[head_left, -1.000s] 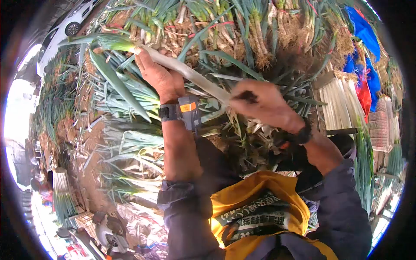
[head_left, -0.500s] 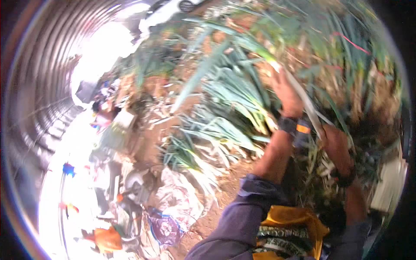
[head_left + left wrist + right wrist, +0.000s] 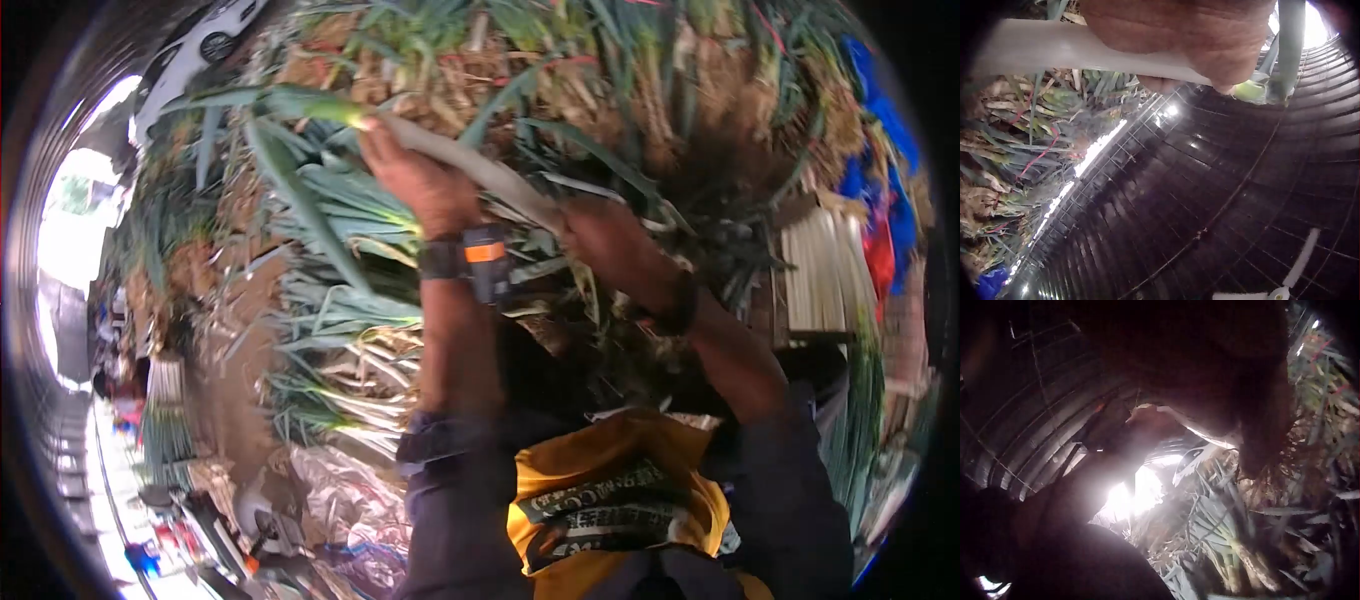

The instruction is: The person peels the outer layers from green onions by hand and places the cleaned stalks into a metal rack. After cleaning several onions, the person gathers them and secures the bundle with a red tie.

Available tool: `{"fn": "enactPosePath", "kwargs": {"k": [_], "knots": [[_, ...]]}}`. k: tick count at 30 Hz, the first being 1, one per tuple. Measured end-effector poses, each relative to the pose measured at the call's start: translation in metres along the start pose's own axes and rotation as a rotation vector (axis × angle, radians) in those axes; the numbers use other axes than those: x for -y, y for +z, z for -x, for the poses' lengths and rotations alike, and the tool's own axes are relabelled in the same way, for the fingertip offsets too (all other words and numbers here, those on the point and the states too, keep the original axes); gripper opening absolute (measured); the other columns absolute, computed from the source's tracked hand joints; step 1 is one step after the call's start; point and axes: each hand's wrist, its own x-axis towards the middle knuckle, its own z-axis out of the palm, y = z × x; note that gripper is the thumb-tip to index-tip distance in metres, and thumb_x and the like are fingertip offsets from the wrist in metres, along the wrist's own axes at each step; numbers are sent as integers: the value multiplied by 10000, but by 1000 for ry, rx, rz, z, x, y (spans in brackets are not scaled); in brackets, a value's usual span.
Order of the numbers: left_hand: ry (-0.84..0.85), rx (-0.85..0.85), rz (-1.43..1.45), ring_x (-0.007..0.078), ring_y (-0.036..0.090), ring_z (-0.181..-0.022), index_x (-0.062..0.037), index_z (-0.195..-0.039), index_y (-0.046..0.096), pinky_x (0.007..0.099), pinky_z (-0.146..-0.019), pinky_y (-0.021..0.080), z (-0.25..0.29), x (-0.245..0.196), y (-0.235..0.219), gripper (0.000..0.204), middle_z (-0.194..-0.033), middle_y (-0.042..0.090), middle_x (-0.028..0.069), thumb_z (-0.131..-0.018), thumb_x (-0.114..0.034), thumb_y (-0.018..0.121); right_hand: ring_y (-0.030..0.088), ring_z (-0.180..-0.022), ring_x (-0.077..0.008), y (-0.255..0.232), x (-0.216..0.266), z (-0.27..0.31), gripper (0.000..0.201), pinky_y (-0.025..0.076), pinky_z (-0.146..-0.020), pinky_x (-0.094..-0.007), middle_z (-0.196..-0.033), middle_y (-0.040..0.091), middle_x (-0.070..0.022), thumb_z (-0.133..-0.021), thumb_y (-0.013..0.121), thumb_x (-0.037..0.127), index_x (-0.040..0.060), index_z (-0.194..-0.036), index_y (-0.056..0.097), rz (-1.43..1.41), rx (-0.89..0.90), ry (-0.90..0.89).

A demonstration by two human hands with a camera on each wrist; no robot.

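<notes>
A long green onion (image 3: 470, 163) slants across the head view, its white stem to the right and green leaves to the left. My left hand (image 3: 425, 185) grips the upper white stem just below the leaves. In the left wrist view, the white stem (image 3: 1041, 47) passes under the fingers, with a green leaf (image 3: 1290, 47) beyond them. My right hand (image 3: 615, 245) curls around the lower end of the stem and hides its tip. That hand is a dark shape in the right wrist view.
Rooted bundles of green onions (image 3: 690, 80) are piled along the far side. Loose green onions (image 3: 370, 200) lie left of my left arm. A bundle with white stems (image 3: 820, 265) stands at right. Crumpled plastic sheeting (image 3: 340, 490) lies on the ground at lower left.
The head view swung left and then back. Both hands stay on the same green onion throughout; the right hand remains at its lower end.
</notes>
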Motion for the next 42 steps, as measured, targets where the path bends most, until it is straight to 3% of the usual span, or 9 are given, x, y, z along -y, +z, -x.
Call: {"fn": "enactPosePath", "kwargs": {"k": [8,9,11,13,24,33,35,40,42], "knots": [[-144,89,65,174,576,-832,-82,-1128,575,320,-747,505,-8,-3,-26,583,-886,585,38,-920,-619,661,659,-745,-325,-8,-14,-10,277,506,-714,-485,-817,651,-198,-919,661,241,-36,-910,662,-305,164,345],[-167,131,124,169,581,-830,-86,-1125,580,314,-737,509,-5,-2,-21,550,-881,595,38,-943,-602,635,640,-706,-301,-11,-23,-6,333,502,-701,-467,-797,638,-191,-917,657,283,-45,-970,674,-336,128,228],[-131,120,164,165,585,-800,-101,-1134,587,308,-704,516,-12,8,-24,449,-881,611,39,-998,-529,578,673,-822,-303,-25,-3,-7,377,532,-791,-448,-889,664,-210,-955,634,323,-30,-1079,674,-454,230,436],[-71,-103,100,168,582,-737,-122,-1132,584,301,-652,509,1,1,-2,366,-857,606,30,-1026,-471,552,687,-772,-294,-21,-4,-6,387,541,-761,-433,-904,676,-213,-996,610,337,-12,-1151,671,-411,231,356],[-124,-27,59,181,632,-736,-115,-1130,581,327,-674,526,14,0,19,399,-869,645,39,-1044,-497,507,663,-627,-278,-31,-12,5,353,533,-653,-407,-806,650,-201,-1072,520,288,-43,-1130,628,-343,250,227],[-239,-68,137,152,609,-712,-138,-1140,603,294,-615,506,18,-19,22,436,-858,635,12,-1014,-552,547,658,-975,-320,-23,-35,16,352,505,-867,-480,-927,653,-195,-1023,597,308,-28,-1122,638,-253,278,319],[-228,113,291,126,591,-690,-128,-1172,587,264,-615,513,6,-13,2,483,-873,636,10,-993,-576,570,629,-951,-306,-40,-22,5,350,494,-885,-455,-919,648,-161,-994,624,307,-34,-1070,651,-285,416,408],[-165,285,237,107,578,-650,-128,-1059,582,245,-565,509,-10,-17,-22,461,-795,603,-1,-1041,-575,469,618,-694,-179,-32,-38,16,396,507,-642,-357,-813,692,-81,-958,649,367,-18,-1034,700,-434,371,491],[-161,57,228,106,556,-623,-123,-1012,577,242,-546,489,-6,-28,-7,500,-774,590,6,-1038,-605,447,664,-703,-286,-35,-40,16,363,523,-658,-413,-851,710,-147,-977,646,352,15,-1101,695,-78,375,501]]}}
